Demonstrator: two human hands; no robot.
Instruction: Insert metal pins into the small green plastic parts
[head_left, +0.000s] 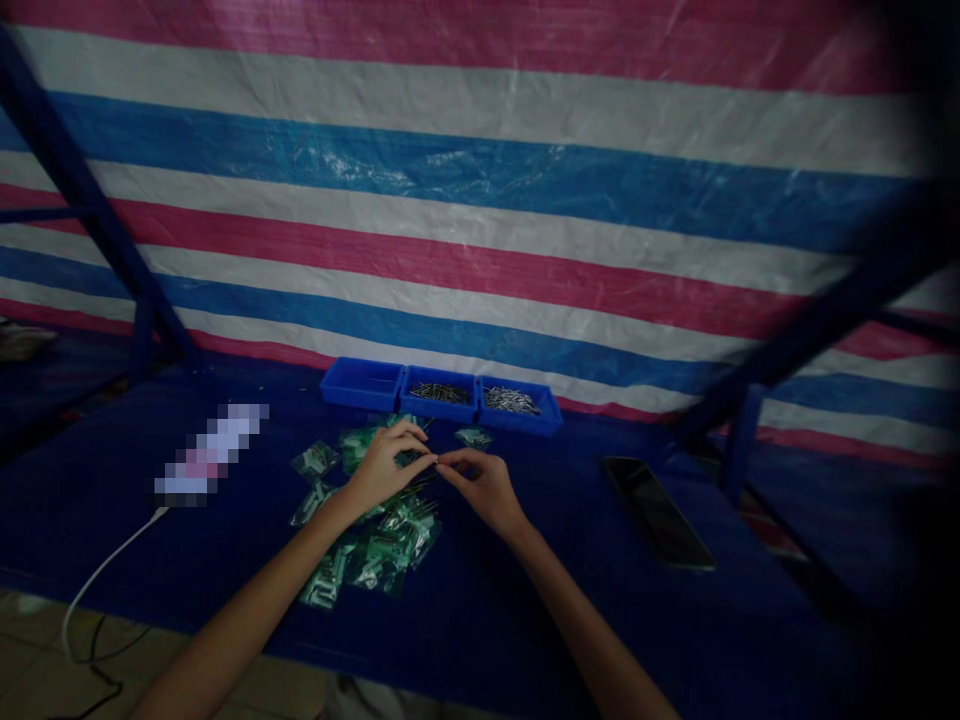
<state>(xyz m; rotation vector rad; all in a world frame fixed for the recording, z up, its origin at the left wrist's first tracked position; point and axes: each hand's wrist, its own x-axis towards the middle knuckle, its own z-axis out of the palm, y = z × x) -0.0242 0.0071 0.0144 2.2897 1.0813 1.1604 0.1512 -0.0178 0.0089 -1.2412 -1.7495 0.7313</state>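
My left hand (391, 462) and my right hand (481, 484) meet at the fingertips over the blue table. Both are pinched, and what they hold between them is too small to make out. Small clear packets with green and pale contents (381, 558) lie in a loose pile below and beside my left hand. Thin dark pieces (409, 500) lie on the pile. Behind the hands stand three joined blue trays: the left one (363, 382) shows nothing inside, the middle one holds dark thin pieces (439, 392), the right one silvery pieces (511, 401).
A dark phone (660, 513) lies to the right. At the left is a blurred-out device (214, 455) with a white cable (105, 565) running over the table's front edge. Blue metal struts (105, 225) slant down on both sides before a striped sheet (480, 190).
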